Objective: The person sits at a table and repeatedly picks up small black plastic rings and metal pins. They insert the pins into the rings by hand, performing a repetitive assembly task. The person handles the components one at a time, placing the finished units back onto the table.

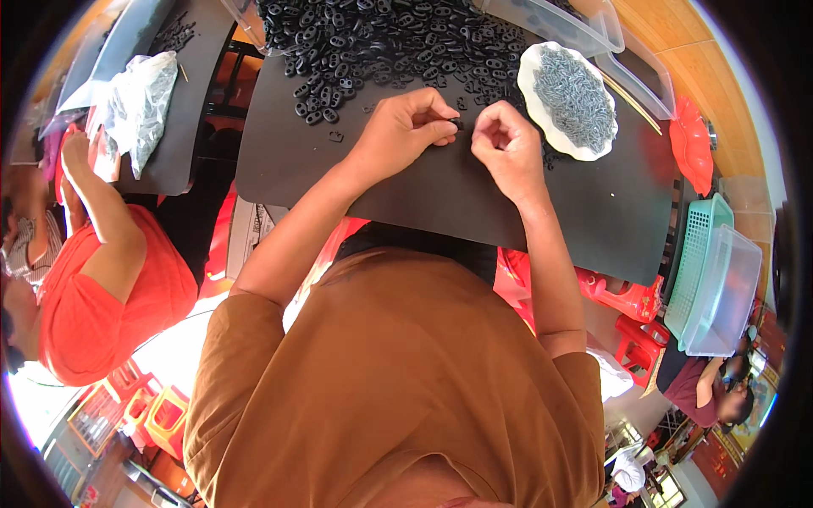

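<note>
My left hand (408,127) pinches a small black plastic part (456,124) between thumb and fingertips, above the dark table (423,193). Just to its right, my right hand (508,144) has thumb and forefinger closed together; whatever they grip is too small to make out. A short gap separates the two hands. Beyond them spreads a big heap of black oval parts with two holes (398,46). Close to my right hand stands a white scalloped dish (535,100) filled with small grey metal pins (576,97). A few loose black pieces (336,136) lie near my left wrist.
Clear plastic bins (584,30) border the heap at the back. A red flower-shaped dish (693,146) sits at the right edge, above stacked green (699,245) and clear baskets (730,288). At left, a person in red (127,288) works at another table with a plastic bag (148,106).
</note>
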Demonstrator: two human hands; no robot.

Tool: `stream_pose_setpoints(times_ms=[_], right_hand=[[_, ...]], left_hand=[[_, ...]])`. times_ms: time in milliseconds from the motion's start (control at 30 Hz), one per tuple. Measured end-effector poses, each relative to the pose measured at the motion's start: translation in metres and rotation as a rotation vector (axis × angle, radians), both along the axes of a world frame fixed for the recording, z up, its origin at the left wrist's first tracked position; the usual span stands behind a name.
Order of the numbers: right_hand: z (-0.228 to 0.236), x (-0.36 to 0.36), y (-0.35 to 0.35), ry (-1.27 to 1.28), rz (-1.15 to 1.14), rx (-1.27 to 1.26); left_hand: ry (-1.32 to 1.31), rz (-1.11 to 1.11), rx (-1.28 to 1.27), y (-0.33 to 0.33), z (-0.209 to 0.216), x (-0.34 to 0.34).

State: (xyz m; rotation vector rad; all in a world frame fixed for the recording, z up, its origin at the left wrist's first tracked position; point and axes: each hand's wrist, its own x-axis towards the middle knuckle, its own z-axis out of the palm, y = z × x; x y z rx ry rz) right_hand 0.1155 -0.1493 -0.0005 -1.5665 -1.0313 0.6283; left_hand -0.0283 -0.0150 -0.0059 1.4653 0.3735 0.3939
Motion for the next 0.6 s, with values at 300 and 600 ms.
stream_pose_setpoints(times_ms=[300, 600], right_hand=[[0.007, -0.001, 0.002, -0.091, 0.023, 0.139], [0.015, -0.01, 0.005, -0.342, -0.058, 0.105]], left_hand=[[0.053, 0.015, 0.19, -0.005, 0.011, 0.0], [0.013, 0.085, 0.412, -0.011, 0.012, 0.001]])
